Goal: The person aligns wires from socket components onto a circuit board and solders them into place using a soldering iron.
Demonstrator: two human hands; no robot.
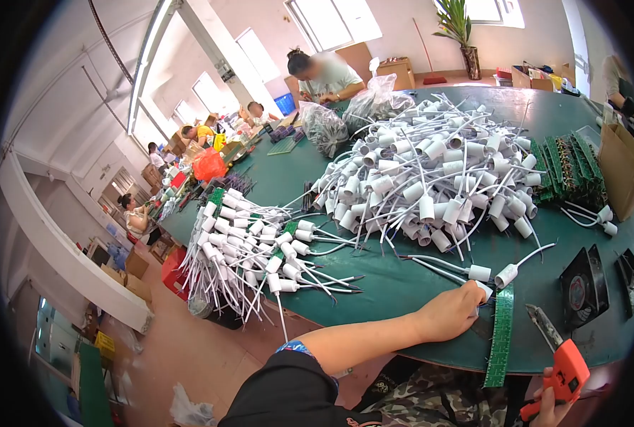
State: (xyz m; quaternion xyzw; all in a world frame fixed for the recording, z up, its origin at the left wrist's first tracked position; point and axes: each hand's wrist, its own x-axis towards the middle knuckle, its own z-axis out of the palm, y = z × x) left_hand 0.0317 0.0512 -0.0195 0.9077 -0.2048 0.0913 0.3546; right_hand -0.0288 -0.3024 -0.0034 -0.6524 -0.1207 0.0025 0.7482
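My left hand (451, 313) reaches across the front of the green table, its fingers closed on a white cylindrical socket (483, 290). Just right of it, another white socket with a cable (506, 275) lies at the top end of a green circuit board strip (500, 334), which overhangs the table's front edge. At the lower right my right hand (550, 406) is wrapped round the handle of a red soldering gun (569, 373) whose metal tip points up and left. One more socket (479, 273) lies beyond my left fingers.
A large heap of white sockets (431, 164) covers the table's middle, with a smaller pile (245, 249) to the left. A black fan (584, 288) stands at the right, near stacked green boards (569, 167). Co-workers sit around the far table (260, 160).
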